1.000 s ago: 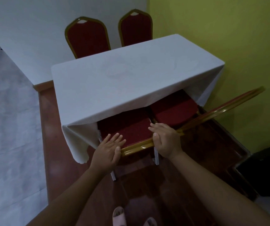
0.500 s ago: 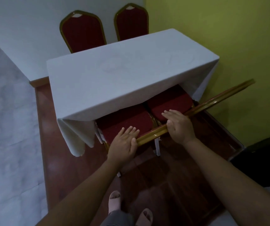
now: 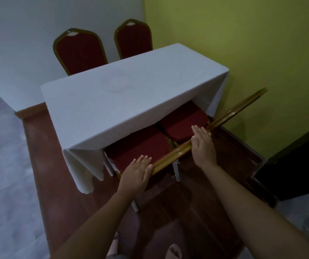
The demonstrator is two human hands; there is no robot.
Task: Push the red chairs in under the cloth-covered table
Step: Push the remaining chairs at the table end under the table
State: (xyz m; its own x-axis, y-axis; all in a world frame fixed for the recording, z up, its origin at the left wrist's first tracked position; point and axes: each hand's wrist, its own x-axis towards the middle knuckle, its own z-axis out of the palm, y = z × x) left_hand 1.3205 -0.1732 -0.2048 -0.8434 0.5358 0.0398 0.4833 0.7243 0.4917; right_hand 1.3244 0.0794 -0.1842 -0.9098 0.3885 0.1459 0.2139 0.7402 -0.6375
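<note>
A table under a white cloth [image 3: 131, 101] stands against the yellow wall. Two red chairs on the near side have their seats partly under it: the left seat [image 3: 140, 148] and the right seat [image 3: 183, 122]. Their gold-framed backs run as one gold rail [image 3: 228, 114] from lower left to upper right. My left hand [image 3: 137, 172] lies flat on the rail's left end, fingers spread over the left seat. My right hand [image 3: 203, 144] presses flat on the rail at the right chair. Neither hand wraps around the frame.
Two more red chairs [image 3: 79, 51] [image 3: 134, 38] stand at the table's far side by the white wall. The reddish-brown floor strip [image 3: 43, 152] borders grey floor on the left. A dark object [image 3: 295, 171] sits at the right. My sandalled feet [image 3: 172, 251] show below.
Both chairs have slid further under the cloth, so less of the seats shows. My hands moved forward with the backs, and my right hand shifted right along the rail.
</note>
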